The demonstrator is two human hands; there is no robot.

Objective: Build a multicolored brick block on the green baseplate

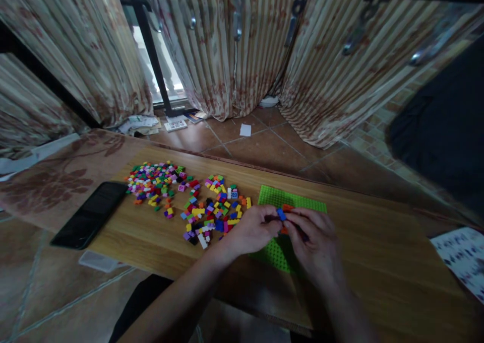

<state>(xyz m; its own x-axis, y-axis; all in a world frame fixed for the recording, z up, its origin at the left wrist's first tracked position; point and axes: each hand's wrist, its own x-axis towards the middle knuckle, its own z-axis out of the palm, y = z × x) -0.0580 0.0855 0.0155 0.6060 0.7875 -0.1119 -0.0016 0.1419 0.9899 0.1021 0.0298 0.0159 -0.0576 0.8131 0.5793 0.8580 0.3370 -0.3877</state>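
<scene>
Over a green studded baseplate (291,196), my two hands meet around a small blue building brick (281,214). My left hand (257,227) is closed, its thumb and forefinger against the brick from the left. From the right, the fingers of my right hand (315,234) curl around to the same brick. Orange bricks (287,208) show just behind and below the blue one; whether they are joined to it or to the baseplate I cannot tell. Left of my left hand lie loose bricks (217,212) in many colours.
A denser pile of small bricks (155,179) lies farther left on the wooden table (378,252). A dark phone (91,214) rests at the table's left end. A printed sheet (461,255) is at the right edge. Curtains (227,56) hang beyond the tiled floor.
</scene>
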